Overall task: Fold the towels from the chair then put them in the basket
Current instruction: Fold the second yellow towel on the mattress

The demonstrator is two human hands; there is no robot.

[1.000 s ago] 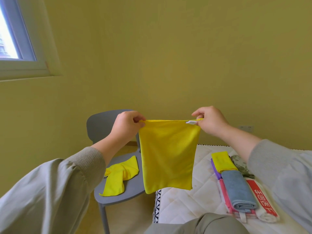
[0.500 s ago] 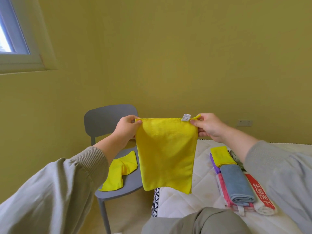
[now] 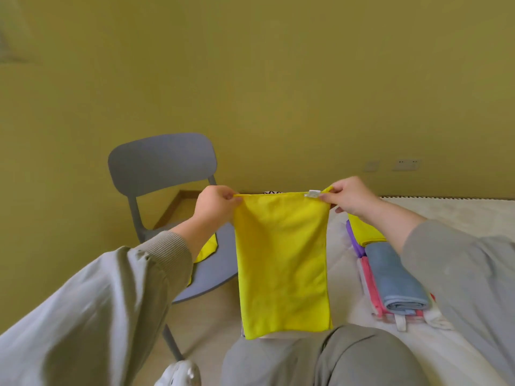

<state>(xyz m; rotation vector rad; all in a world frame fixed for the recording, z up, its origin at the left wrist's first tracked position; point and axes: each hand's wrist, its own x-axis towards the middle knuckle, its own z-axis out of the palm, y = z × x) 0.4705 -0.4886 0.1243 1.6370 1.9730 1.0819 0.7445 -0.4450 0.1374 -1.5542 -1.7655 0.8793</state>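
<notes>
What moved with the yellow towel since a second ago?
The left hand and right hand brought the yellow towel down; its hem now hangs by the knee. They still pinch its top corners. The other yellow towel stays on the chair, the folded stack on the mattress.

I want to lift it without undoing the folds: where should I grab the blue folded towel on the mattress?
Probably from above, pinching both long sides of the blue folded towel mid-length: it lies flat and narrow atop the pink towel, its layered end facing the person.

chair (image 3: 161, 165) left of mattress (image 3: 459, 215)
</notes>
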